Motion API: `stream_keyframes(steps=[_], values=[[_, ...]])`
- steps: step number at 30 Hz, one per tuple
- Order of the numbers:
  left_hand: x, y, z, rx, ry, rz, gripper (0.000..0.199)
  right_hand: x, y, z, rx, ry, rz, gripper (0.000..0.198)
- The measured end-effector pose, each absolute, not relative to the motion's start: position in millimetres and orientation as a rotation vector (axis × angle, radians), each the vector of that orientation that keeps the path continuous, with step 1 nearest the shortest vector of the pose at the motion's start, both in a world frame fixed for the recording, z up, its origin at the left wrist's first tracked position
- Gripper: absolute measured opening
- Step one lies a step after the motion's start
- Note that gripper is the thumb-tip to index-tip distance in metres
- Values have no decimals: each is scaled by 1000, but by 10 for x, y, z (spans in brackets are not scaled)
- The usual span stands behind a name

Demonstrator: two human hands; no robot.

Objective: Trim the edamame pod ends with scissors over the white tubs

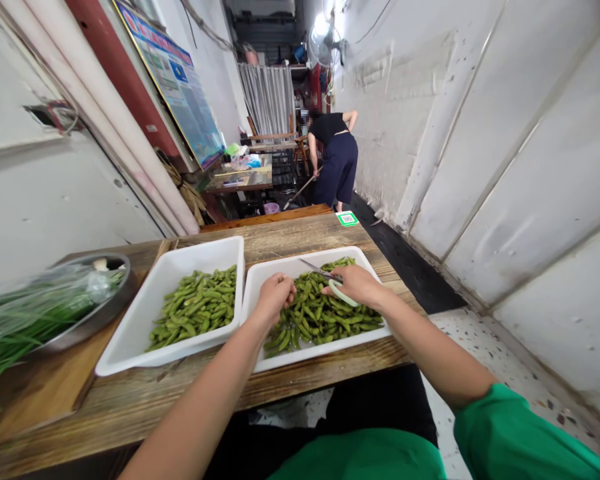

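My right hand is closed round a pair of scissors with pale green handles, its metal blades pointing up and left. Below it lies a heap of green edamame pods in a white plastic tray. Over the left part of this tray, my left hand has its thumb and fingers pinched together; whatever is between the fingertips is hidden. Close by on the left, a second, deeper white tray holds more edamame pods. Neither hand touches that one.
A metal bowl with bagged green stalks sits on a wooden board at the left. The wooden table bears a QR code card at its far corner. Beyond it a person bends over with a long-handled tool.
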State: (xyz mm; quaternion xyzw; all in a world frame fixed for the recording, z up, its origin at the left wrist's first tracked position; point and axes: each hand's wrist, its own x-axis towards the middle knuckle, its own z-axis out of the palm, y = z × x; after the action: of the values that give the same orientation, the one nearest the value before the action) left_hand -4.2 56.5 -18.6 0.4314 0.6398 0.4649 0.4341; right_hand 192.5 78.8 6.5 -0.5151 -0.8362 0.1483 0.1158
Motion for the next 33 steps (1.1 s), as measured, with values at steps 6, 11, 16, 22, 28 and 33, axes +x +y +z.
stream_keyframes(steps=[6, 11, 16, 22, 28, 33], values=[[21, 628, -349, 1645, 1713, 881, 17, 1911, 782, 36, -1505, -2477, 399, 47], [22, 603, -293, 1528, 1596, 1045, 21, 1906, 765, 42, -1465, -2465, 403, 46], [-29, 535, -189, 1232, 1372, 1251, 30, 1927, 731, 59, -1345, -2445, 565, 44], [-51, 526, -181, 1127, 1373, 1318, 35, 1930, 700, 76, -1304, -2424, 552, 47], [-83, 517, -161, 1338, 1464, 1253, 32, 1928, 690, 113, -1287, -2442, 509, 47], [-101, 516, -159, 1510, 1486, 1294, 24, 1930, 692, 117, -1271, -2452, 470, 50]])
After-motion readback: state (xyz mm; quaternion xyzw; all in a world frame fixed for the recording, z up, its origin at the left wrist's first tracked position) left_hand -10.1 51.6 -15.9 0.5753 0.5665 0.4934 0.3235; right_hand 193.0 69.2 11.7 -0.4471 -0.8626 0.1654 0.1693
